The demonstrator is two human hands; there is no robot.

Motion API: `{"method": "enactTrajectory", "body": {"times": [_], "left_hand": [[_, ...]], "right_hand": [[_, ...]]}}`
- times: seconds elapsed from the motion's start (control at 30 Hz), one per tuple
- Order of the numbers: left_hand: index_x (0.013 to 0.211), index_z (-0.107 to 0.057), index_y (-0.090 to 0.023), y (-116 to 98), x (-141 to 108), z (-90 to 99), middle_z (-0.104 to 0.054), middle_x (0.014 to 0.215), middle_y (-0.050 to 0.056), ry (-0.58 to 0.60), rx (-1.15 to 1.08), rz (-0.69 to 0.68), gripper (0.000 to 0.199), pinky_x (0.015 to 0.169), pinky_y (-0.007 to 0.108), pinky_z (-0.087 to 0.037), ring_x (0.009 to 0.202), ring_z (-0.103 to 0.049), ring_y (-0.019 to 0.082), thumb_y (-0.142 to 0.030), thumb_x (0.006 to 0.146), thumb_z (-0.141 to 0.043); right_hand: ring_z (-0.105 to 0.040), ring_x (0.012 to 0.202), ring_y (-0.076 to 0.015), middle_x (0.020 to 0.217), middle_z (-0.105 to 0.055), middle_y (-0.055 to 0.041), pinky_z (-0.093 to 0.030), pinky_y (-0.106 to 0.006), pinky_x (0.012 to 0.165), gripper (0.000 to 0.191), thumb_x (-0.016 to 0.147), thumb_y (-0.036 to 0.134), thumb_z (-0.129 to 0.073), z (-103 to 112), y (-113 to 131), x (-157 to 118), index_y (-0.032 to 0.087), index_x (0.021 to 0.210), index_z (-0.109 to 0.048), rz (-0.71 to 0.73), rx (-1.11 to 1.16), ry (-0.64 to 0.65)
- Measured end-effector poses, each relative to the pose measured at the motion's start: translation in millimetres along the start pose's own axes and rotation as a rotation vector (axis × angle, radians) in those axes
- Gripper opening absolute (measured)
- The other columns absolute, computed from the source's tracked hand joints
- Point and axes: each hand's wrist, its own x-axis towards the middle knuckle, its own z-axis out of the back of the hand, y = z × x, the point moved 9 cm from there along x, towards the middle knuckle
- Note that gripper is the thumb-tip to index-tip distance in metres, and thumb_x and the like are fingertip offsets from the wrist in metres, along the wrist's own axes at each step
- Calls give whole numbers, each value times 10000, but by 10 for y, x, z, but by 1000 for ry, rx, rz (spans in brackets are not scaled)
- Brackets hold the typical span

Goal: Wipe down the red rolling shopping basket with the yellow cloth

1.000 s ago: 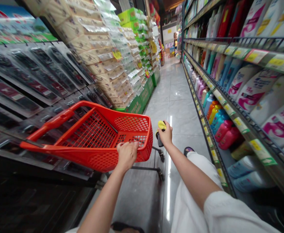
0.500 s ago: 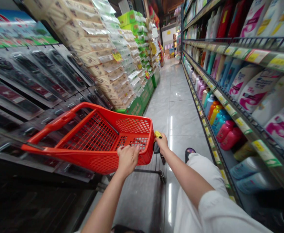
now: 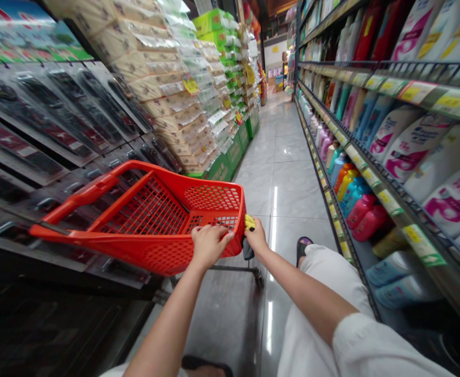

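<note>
A red plastic shopping cart (image 3: 163, 251) stands tilted in view on the left of the aisle, its basket showing no goods inside. My left hand (image 3: 209, 245) lies over the basket's near side rim, fingers bent over the edge and thumb apart. At the basket's right end, my right hand (image 3: 257, 238) is closed around a small yellow-and-black thing (image 3: 249, 222) whose kind I cannot make out. Just below that hand, a dark grey piece (image 3: 248, 249) hangs against the cart's end; whether it belongs to the yellow thing I cannot tell.
Shelves of shampoo bottles (image 3: 414, 146) with price tags run along the right. Stacked tissue packs (image 3: 178, 115) stand on green bases (image 3: 222, 168) at the left. Packaged dark goods (image 3: 61, 115) hang beside the cart. Tiled floor (image 3: 288, 167) leads ahead between them.
The cart and my right hand sit slightly further left in view. More of the yellow thing shows. My left fingers look straighter on the rim, and a second foot shows at the bottom.
</note>
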Motion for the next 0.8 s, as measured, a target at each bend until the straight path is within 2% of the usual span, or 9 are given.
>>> {"method": "enactTrajectory", "body": {"times": [0.07, 0.13, 0.2, 0.33, 0.4, 0.53, 0.6, 0.7, 0.8], "left_hand": [[839, -734, -271, -11, 64, -12, -766, 925, 32, 0, 12, 16, 387, 868, 430, -278, 929, -615, 239, -496, 931, -433], [877, -741, -280, -29, 121, -10, -766, 946, 38, -9, 22, 32, 388, 860, 425, -284, 943, -616, 244, -503, 931, -428], [875, -744, -278, -39, 164, -7, -766, 955, 44, -13, 32, 53, 400, 852, 420, -291, 953, -616, 249, -510, 931, -424], [848, -749, -251, -45, 219, -9, -763, 934, 66, -6, 45, 75, 447, 817, 421, -305, 961, -617, 273, -530, 930, -409], [852, -750, -244, -61, 252, -17, -761, 928, 78, -7, 54, 77, 461, 804, 421, -312, 957, -620, 281, -529, 933, -397], [889, -746, -228, -127, 353, -47, -754, 947, 102, -7, 68, 113, 477, 817, 428, -336, 959, -629, 288, -510, 948, -366], [953, -731, -221, -168, 403, -49, -748, 1000, 100, 5, 36, 101, 451, 844, 430, -358, 990, -631, 287, -475, 961, -359], [1164, -658, -234, -179, 418, 0, -711, 1167, 73, 54, -118, -51, 365, 914, 380, -395, 1098, -615, 239, -378, 967, -386], [1225, -621, -225, 124, 317, 201, -672, 1251, 73, 20, -169, -154, 372, 977, 312, -400, 1165, -589, 200, -374, 965, -401]], "right_hand": [[-620, 1089, -187, 1203, -642, -74, -497, -342, 961, 535, 691, 165, -522, -17, 234, 38, 214, 1224, -519, 79, 29, 53], [-583, 1159, -197, 1246, -616, -76, -451, -363, 1029, 535, 684, 157, -534, 0, 301, 28, 218, 1216, -528, 127, -11, 67], [-619, 1068, -212, 1140, -654, -66, -486, -382, 973, 512, 641, 134, -546, 21, 92, -45, 219, 1146, -552, 27, -100, 41], [-654, 775, -208, 855, -674, -12, -554, -351, 726, 439, 604, 132, -571, -38, -404, -252, 230, 1031, -553, -285, -184, 9], [-664, 830, -200, 948, -681, -36, -557, -343, 761, 472, 650, 157, -560, -62, -288, -223, 219, 1117, -523, -231, -106, -25], [-592, 1145, -200, 1262, -598, -97, -481, -366, 993, 568, 726, 185, -555, -64, 206, -90, 214, 1285, -455, 79, -10, -16], [-597, 1114, -204, 1204, -621, -85, -492, -369, 968, 540, 721, 178, -550, -32, 178, -87, 220, 1255, -480, 73, -51, -50], [-636, 896, -193, 974, -661, -25, -548, -343, 794, 466, 710, 182, -529, 11, -79, -91, 238, 1173, -513, -91, -82, -112], [-623, 947, -197, 1039, -636, -44, -540, -356, 836, 461, 751, 210, -523, 121, 26, 18, 239, 1211, -523, -72, -93, -176]]}}
